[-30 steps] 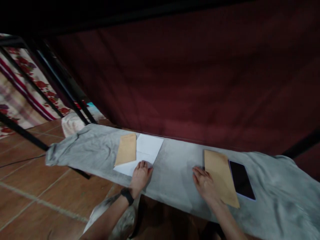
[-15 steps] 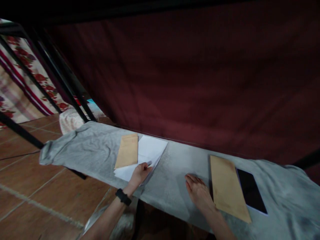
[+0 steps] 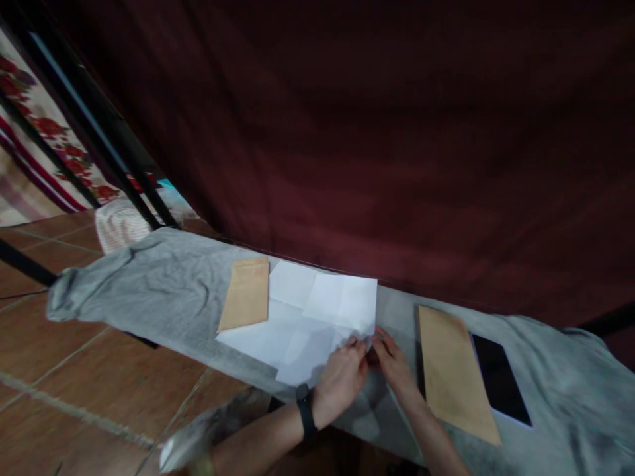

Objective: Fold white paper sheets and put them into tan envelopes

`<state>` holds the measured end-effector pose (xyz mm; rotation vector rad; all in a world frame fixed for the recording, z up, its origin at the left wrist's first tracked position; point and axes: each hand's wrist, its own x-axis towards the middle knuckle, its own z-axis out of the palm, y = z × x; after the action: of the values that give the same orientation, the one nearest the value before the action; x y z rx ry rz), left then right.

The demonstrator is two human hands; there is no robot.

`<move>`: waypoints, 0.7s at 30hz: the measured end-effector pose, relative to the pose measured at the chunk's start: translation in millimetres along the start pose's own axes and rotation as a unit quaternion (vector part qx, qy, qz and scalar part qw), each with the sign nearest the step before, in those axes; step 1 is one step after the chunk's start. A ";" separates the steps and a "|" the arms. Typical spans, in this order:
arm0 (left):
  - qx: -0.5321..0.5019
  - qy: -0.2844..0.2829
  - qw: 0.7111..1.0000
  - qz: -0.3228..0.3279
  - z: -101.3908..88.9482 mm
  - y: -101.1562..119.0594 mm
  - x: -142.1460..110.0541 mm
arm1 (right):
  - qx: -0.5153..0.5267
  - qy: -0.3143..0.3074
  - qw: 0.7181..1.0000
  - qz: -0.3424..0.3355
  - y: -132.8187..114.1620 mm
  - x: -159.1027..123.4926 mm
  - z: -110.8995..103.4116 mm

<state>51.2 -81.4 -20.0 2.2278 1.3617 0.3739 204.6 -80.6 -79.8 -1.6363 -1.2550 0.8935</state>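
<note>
My left hand (image 3: 343,375), with a black watch (image 3: 306,413) on its wrist, is closed on the near right edge of a creased white sheet of paper (image 3: 347,299). Close beside it, my right hand (image 3: 393,362) pinches the same sheet near its right corner. Fold lines cross the sheet, which partly overlaps other white paper (image 3: 292,283) on the grey cloth (image 3: 183,284). A brown envelope (image 3: 247,294) lies on the left part of that paper. The fingertips of both hands are partly hidden.
Right of my hands lies a larger brown envelope (image 3: 454,377), with a dark-screened phone (image 3: 501,380) alongside. A dark red curtain (image 3: 347,165) hangs behind the cloth-covered surface. Black metal bars (image 3: 30,264) stand at left, above a tiled floor (image 3: 74,370).
My left hand has moved right, drawing a white sheet off the other paper. My right hand, earlier resting on the cloth, now meets it at the sheet's edge. The view has shifted slightly.
</note>
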 end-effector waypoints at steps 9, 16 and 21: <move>0.034 0.061 0.986 0.149 8.5 -20.0 0.0 | -0.009 0.096 0.995 -0.027 30.3 14.8 -21.5; 0.160 0.026 0.964 0.211 29.6 -51.2 10.0 | -0.221 0.136 0.961 -0.096 41.0 9.3 -49.3; 0.186 0.051 0.953 0.232 34.6 -48.7 9.4 | -0.327 0.115 0.915 -0.205 24.2 0.0 -39.9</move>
<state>35.4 -64.2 -75.7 2.8875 1.0034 0.4252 249.2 -91.8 -87.6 -1.7944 -1.7493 -0.0019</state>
